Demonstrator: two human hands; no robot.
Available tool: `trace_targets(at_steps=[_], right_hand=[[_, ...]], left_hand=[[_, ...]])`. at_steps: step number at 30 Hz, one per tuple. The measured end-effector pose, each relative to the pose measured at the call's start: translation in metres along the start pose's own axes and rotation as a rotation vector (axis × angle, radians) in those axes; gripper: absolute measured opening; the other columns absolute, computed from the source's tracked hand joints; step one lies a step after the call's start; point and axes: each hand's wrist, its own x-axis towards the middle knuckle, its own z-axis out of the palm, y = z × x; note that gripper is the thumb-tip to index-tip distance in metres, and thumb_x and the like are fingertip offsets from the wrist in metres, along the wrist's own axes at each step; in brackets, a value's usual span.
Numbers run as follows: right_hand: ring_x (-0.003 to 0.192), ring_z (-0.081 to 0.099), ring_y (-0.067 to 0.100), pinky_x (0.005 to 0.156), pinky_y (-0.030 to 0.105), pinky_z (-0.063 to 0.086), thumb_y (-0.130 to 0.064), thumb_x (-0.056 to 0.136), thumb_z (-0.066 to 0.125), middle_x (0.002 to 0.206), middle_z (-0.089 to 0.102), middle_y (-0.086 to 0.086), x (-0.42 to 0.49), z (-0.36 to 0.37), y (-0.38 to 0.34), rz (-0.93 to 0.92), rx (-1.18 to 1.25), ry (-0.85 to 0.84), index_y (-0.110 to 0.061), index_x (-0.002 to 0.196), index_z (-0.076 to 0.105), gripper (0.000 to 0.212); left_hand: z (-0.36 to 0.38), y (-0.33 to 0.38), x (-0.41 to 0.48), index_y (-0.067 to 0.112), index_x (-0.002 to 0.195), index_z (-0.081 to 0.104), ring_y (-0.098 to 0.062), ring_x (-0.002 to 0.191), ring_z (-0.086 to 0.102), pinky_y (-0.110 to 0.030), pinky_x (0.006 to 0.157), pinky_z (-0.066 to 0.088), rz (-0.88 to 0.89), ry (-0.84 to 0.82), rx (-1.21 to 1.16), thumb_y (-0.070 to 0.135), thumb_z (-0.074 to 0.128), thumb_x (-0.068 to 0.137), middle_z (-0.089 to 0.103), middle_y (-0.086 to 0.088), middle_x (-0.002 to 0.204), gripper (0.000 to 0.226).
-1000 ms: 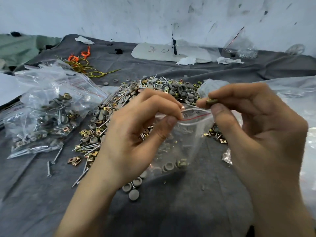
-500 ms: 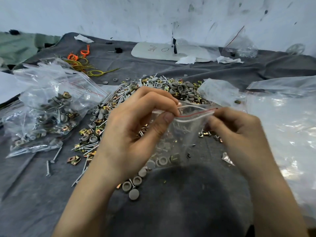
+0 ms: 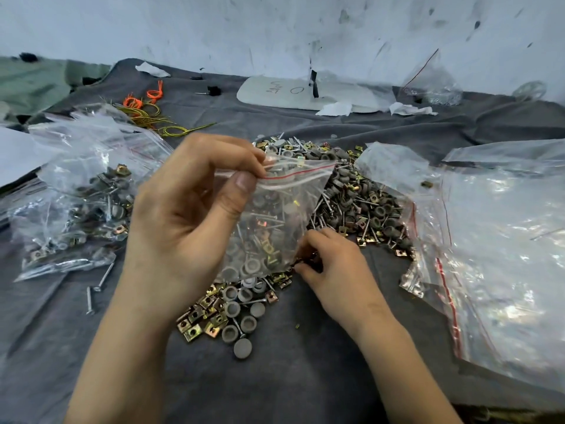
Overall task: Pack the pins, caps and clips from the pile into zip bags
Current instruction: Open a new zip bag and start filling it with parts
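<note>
Head view: the left hand [image 3: 183, 221] pinches the part-filled zip bag [image 3: 275, 215] by its top strip, over the pile [image 3: 360, 203]; the right hand [image 3: 333, 264] pinches a small part [image 3: 305, 262] beside the bag's bottom. This looks like filling; next, the part must be lifted to the bag's mouth

Two bare hands were in shot, the left hand [image 3: 183, 215] and the right hand [image 3: 333, 264], with nothing worn on fingers or wrists. The left forearm [image 3: 122, 362] and right forearm [image 3: 406, 371] ran uncovered to the bottom edge. The left thumb [image 3: 238, 191] showed a short, neatly trimmed nail and deep knuckle creases.
</note>
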Motion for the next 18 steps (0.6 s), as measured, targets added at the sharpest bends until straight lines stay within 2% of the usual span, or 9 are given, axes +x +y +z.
trace_targets(at_steps=[4, 7, 10, 15, 18], right_hand=[[0.089, 0.051, 0.019, 0.083, 0.040, 0.046, -0.005, 0.082, 0.068, 0.087, 0.051, -0.005, 0.0013, -0.0026, -0.0008, 0.019, 0.019, -0.023, -0.023, 0.082, 0.049, 0.026], [0.088, 0.053, 0.019, 0.082, 0.038, 0.047, -0.010, 0.083, 0.070, 0.089, 0.051, -0.005, 0.0022, -0.0030, 0.0014, 0.047, 0.006, -0.028, -0.017, 0.086, 0.059, 0.013], [0.090, 0.052, 0.017, 0.084, 0.034, 0.047, -0.016, 0.084, 0.071, 0.091, 0.049, -0.006, 0.0030, -0.0041, 0.0030, 0.079, -0.029, -0.045, -0.017, 0.088, 0.063, 0.009], [0.094, 0.052, 0.020, 0.085, 0.036, 0.045, -0.012, 0.082, 0.068, 0.094, 0.050, -0.003, 0.0019, -0.0059, 0.0013, 0.059, -0.054, -0.083, -0.023, 0.077, 0.048, 0.023], [0.089, 0.052, 0.016, 0.083, 0.032, 0.044, -0.012, 0.082, 0.072, 0.091, 0.052, -0.005, 0.0017, -0.0087, 0.0031, 0.038, -0.015, -0.060, -0.024, 0.077, 0.053, 0.022]], left_hand=[[0.0000, 0.0000, 0.0000, 0.020, 0.098, 0.057, -0.025, 0.105, 0.063, -0.034, 0.089, 0.048, -0.002, -0.007, 0.008, 0.008, 0.051, 0.098, 0.063, -0.008, 0.105, 0.013], [0.0011, 0.0002, -0.0004, 0.021, 0.098, 0.057, -0.027, 0.106, 0.063, -0.038, 0.090, 0.049, -0.008, -0.014, 0.007, 0.009, 0.051, 0.098, 0.063, -0.009, 0.105, 0.013], [0.0017, 0.0008, -0.0001, 0.021, 0.099, 0.057, -0.024, 0.105, 0.063, -0.035, 0.089, 0.048, -0.003, -0.019, 0.023, 0.009, 0.051, 0.098, 0.063, -0.006, 0.105, 0.014], [0.0031, 0.0017, 0.0003, 0.020, 0.098, 0.057, -0.020, 0.106, 0.063, -0.031, 0.090, 0.047, -0.005, -0.026, 0.027, 0.009, 0.051, 0.098, 0.063, -0.005, 0.106, 0.013], [0.0042, 0.0020, 0.0001, 0.021, 0.098, 0.057, -0.020, 0.107, 0.063, -0.032, 0.091, 0.048, -0.007, -0.028, 0.027, 0.010, 0.051, 0.098, 0.063, -0.004, 0.106, 0.013]])
